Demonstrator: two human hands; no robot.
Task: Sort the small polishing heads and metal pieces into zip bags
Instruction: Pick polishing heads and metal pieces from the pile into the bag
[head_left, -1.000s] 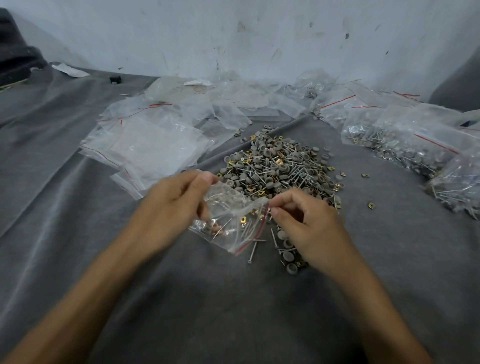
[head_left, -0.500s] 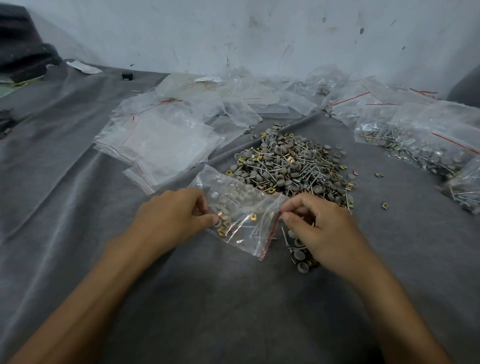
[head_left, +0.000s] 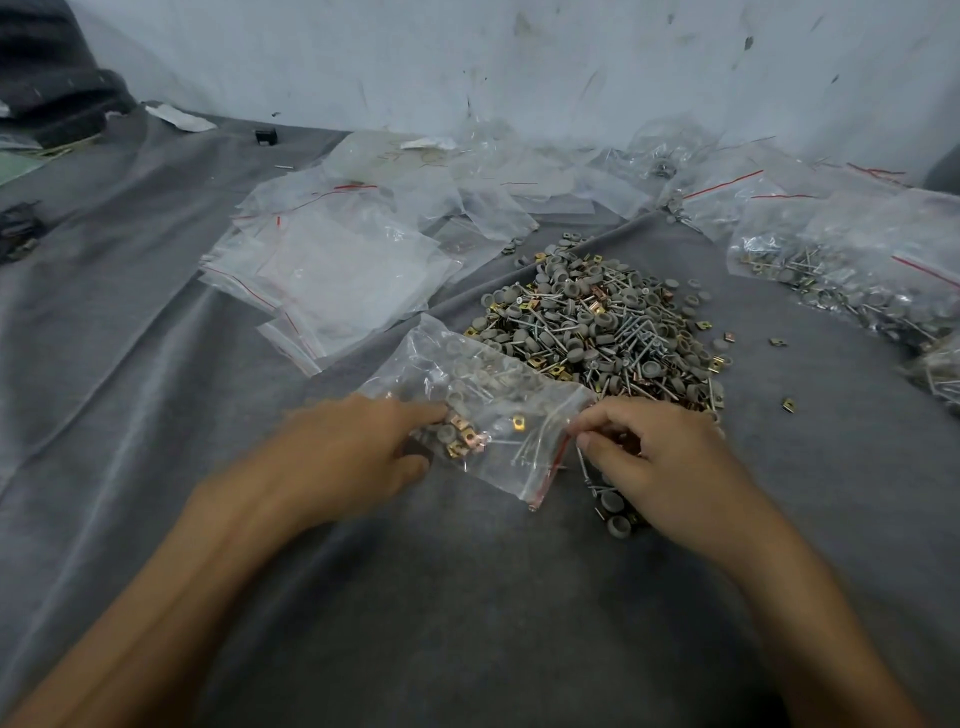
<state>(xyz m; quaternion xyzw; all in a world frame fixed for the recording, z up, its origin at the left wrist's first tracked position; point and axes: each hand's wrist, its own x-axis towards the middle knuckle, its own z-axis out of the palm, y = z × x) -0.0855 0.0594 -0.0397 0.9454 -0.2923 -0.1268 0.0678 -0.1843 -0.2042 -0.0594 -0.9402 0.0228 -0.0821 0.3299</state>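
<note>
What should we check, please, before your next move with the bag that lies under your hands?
1. Right hand pinches the zip bag at its red strip: ok.
2. Left hand hold on the bag's other end: blurred, cannot tell.
3. Bag contains grey heads, gold pieces and pins: ok.
4. Zip pressed shut along its length: cannot tell.
5. Loose heads and pins lie right by the strip and may snag: not ok.
6. Empty bags ready left of the pile: ok.
</note>
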